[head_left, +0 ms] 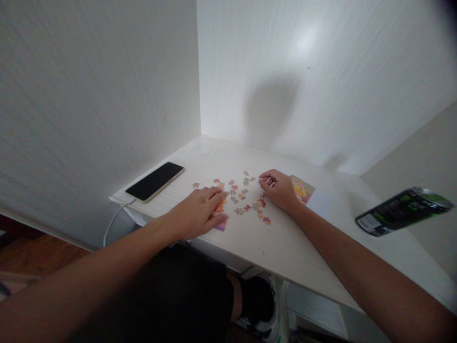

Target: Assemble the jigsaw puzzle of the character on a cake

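My left hand (204, 212) lies palm down over a partly joined jigsaw section (220, 206) with orange and pink colours. Its fingers are stretched out and cover much of that section. Loose jigsaw pieces (233, 193) are scattered between my two hands. To their right, my right hand (280, 188) rests on the table with fingers curled in and the thumb close to the fingertips. Whether a piece is pinched there is too small to tell. Partly behind the right wrist lies a picture card (302, 189) with a yellow figure.
On the left of the white table (285, 243) lies a smartphone (155, 182) with a white cable (110, 223) plugged in. A dark green and black can (402, 212) stands at the right. White walls (250, 57) close off the back and left side.
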A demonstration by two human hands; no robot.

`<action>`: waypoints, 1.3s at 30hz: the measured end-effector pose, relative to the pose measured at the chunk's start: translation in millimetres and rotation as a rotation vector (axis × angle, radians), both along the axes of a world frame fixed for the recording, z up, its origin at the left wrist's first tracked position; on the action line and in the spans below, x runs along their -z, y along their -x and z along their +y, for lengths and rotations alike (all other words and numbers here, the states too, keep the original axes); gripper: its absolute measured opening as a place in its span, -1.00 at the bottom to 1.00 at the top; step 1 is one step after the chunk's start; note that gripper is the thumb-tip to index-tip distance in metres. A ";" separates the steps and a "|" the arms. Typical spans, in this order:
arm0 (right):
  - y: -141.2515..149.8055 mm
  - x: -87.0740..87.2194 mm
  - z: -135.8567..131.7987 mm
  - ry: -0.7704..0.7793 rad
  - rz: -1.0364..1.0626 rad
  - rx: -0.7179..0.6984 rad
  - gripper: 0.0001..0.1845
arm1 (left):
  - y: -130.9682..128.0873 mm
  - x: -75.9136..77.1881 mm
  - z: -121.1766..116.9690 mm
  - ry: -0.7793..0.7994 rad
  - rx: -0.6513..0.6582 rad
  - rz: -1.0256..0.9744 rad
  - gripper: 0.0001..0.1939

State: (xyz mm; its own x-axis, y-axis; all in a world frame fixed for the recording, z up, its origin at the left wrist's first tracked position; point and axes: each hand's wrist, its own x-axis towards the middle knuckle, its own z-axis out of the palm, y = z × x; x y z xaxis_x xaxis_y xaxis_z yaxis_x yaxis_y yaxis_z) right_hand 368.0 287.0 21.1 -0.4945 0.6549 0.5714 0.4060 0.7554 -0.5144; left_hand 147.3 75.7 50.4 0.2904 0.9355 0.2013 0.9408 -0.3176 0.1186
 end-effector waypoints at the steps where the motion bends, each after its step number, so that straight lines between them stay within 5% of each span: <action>1: 0.1 -0.1 -0.3 -0.001 0.000 0.000 -0.87 | 0.2 0.2 0.2 0.001 0.003 0.003 -0.44; 39: -0.1 0.0 -0.2 0.003 -0.007 -0.021 -0.87 | -4.2 6.8 7.3 -0.023 -0.059 0.074 -0.36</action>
